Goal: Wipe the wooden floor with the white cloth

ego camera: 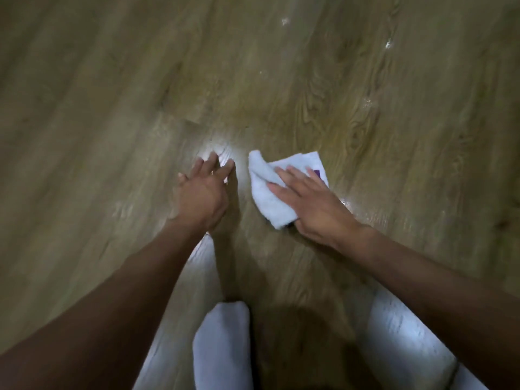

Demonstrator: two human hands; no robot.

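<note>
While the left hand splays flat on the wooden floor, the right hand presses the white cloth, fingers extended.

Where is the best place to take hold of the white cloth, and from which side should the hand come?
Probably the raised fold at the white cloth's far left corner: it stands up off the wooden floor, uncovered by the right hand. The left hand, flat beside it, could pinch it from the left.

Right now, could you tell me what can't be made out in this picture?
- Head view: part of the cloth, covered by the right hand.
- Purple mark on the cloth: too small to read.
- White specks on the floor: blurred, unidentifiable.
</note>
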